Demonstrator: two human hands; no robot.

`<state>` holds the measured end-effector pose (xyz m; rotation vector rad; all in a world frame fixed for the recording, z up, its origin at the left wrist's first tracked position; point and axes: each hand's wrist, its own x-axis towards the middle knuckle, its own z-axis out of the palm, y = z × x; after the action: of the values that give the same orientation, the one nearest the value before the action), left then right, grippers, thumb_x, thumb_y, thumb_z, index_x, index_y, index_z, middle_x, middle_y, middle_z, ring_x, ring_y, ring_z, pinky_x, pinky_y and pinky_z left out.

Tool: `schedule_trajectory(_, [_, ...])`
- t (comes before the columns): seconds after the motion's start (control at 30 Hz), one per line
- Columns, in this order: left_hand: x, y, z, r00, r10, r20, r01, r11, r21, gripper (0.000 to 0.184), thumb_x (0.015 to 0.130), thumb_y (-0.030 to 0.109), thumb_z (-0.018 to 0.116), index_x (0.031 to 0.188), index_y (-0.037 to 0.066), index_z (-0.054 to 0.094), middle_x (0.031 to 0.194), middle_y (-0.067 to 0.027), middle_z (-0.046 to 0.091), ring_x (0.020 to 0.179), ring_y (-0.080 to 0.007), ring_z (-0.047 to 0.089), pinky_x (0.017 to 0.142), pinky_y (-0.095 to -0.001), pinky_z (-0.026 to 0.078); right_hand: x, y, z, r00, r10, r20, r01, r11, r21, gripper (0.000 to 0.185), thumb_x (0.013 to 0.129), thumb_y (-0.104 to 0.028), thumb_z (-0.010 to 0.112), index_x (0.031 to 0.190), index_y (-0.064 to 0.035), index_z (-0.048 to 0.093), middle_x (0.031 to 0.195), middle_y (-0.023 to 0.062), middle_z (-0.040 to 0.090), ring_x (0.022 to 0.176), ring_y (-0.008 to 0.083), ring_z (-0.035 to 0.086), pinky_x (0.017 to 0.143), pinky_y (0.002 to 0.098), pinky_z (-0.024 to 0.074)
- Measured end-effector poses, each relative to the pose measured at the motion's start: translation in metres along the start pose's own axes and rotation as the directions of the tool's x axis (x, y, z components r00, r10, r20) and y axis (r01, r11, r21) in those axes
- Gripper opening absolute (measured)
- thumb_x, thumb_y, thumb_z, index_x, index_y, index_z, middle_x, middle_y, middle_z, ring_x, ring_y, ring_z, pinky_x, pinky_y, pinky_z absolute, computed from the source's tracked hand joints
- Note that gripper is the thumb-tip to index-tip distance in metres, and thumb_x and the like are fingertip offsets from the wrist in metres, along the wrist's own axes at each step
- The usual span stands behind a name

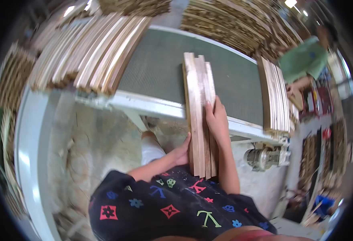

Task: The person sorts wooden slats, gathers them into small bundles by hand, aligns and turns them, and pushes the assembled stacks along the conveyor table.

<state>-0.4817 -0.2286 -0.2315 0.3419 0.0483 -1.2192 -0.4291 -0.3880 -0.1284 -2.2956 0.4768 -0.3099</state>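
Observation:
Three wooden strips (199, 116) stand side by side on edge, their far ends over the green conveyor belt (156, 60) and their near ends close to my body. My left hand (181, 152) presses against their left side near the bottom, thumb pointing up along the wood. On the right side, higher up, my right hand (217, 116) grips the same bundle, with fingers reaching over the top. The far ends are uneven, the right strip sitting a little lower. Fingers under the bundle are hidden.
A row of wooden strips (92, 52) lies across the belt's left part; another stack (274, 96) rests at its right end. A motor (260, 158) sits below the white frame (144, 102). A person in a green shirt (305, 60) works at right. Tall wood piles (228, 24) stand behind.

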Motion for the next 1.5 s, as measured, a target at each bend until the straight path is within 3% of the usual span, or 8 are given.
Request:
schedule_trajectory(0.2, [0.009,-0.013,-0.019,0.99,0.005,-0.139,-0.031,0.983,-0.183,0.095,0.084,0.075,0.053,0.147,0.006,0.039,0.145,-0.0142,0.049,0.134,-0.0276,0.045,0.113,-0.0449,0.036,-0.065,-0.026,-0.003,0.986,-0.114,0.119,0.148,0.929,-0.339,0.111,0.07,-0.048,0.077,0.15,0.0055,0.022,0.137,0.0376,0.037,0.119,0.0505,0.049,0.095,0.0491,0.0468])
schedule_trajectory(0.37, [-0.037,0.032,-0.068,0.872,0.407,0.272,-0.207,0.81,-0.549,0.114,0.08,0.086,0.041,0.15,-0.004,0.031,0.155,-0.0175,0.037,0.143,-0.0296,0.035,0.119,-0.0468,0.024,0.011,-0.062,0.034,0.975,-0.096,0.198,0.169,0.903,-0.394,0.111,0.07,-0.051,0.075,0.15,0.0063,0.024,0.129,0.043,0.042,0.113,0.0533,0.052,0.096,0.0491,0.0481])
schedule_trajectory(0.57, [-0.147,0.035,-0.048,0.618,0.768,-0.168,-0.746,0.506,-0.432,0.119,0.08,0.085,0.043,0.153,-0.006,0.02,0.16,-0.0187,0.025,0.15,-0.0297,0.02,0.123,-0.0485,0.014,0.158,-0.172,0.144,0.98,-0.083,0.181,0.112,0.982,-0.155,0.112,0.07,-0.058,0.077,0.15,0.0028,0.027,0.131,0.0355,0.044,0.12,0.0477,0.05,0.096,0.0522,0.0476])
schedule_trajectory(0.83, [-0.155,0.044,-0.058,0.693,0.675,-0.255,-0.7,0.715,-0.009,0.112,0.081,0.075,0.055,0.151,-0.006,0.024,0.161,-0.0159,0.026,0.149,-0.0298,0.024,0.121,-0.0506,0.02,0.12,-0.123,0.168,0.893,-0.343,0.292,0.098,0.78,0.618,0.102,0.075,-0.047,0.079,0.15,-0.0004,0.028,0.124,0.0301,0.059,0.111,0.0408,0.061,0.094,0.0428,0.0506])
schedule_trajectory(1.03, [-0.144,0.056,-0.064,0.798,0.544,-0.261,-0.571,0.82,-0.035,0.106,0.084,0.069,0.059,0.153,-0.003,0.023,0.161,-0.0131,0.027,0.148,-0.0278,0.025,0.121,-0.0488,0.022,0.057,-0.007,0.048,0.952,-0.277,-0.132,0.3,0.931,0.209,0.056,0.085,-0.039,0.07,0.128,-0.0042,0.061,0.122,0.018,0.065,0.105,0.0348,0.064,0.093,0.0429,0.0504])
schedule_trajectory(1.13, [-0.15,0.067,-0.065,0.761,0.551,-0.343,-0.619,0.775,-0.127,0.105,0.084,0.066,0.063,0.153,-0.002,0.023,0.16,-0.0131,0.028,0.148,-0.0275,0.027,0.12,-0.0482,0.023,0.02,0.048,-0.026,0.848,0.055,-0.528,-0.05,0.998,0.024,0.05,0.083,-0.037,0.07,0.121,-0.004,0.065,0.119,0.0183,0.066,0.114,0.0353,0.059,0.099,0.0445,0.045])
schedule_trajectory(1.3, [-0.158,0.126,-0.068,0.628,0.564,-0.536,-0.712,0.694,-0.103,0.113,0.077,0.065,0.072,0.153,-0.002,0.021,0.157,-0.0169,0.032,0.147,-0.0279,0.029,0.12,-0.0475,0.026,-0.025,0.145,-0.116,0.387,0.199,-0.9,-0.493,0.87,-0.02,0.098,0.076,-0.052,0.076,0.151,-0.0085,0.03,0.153,0.0241,0.028,0.141,0.0432,0.026,0.116,0.0569,0.02])
schedule_trajectory(1.5, [-0.141,0.179,-0.044,0.467,0.669,-0.577,-0.672,0.694,0.26,0.137,0.071,0.068,0.076,0.156,0.008,-0.012,0.163,-0.0182,-0.01,0.152,-0.0316,-0.002,0.12,-0.0511,0.013,-0.022,0.208,-0.157,0.519,0.328,-0.789,-0.525,0.851,0.008,0.134,0.062,-0.065,0.08,0.156,-0.004,0.006,0.156,0.0276,0.025,0.146,0.0391,0.023,0.119,0.0566,0.0083])
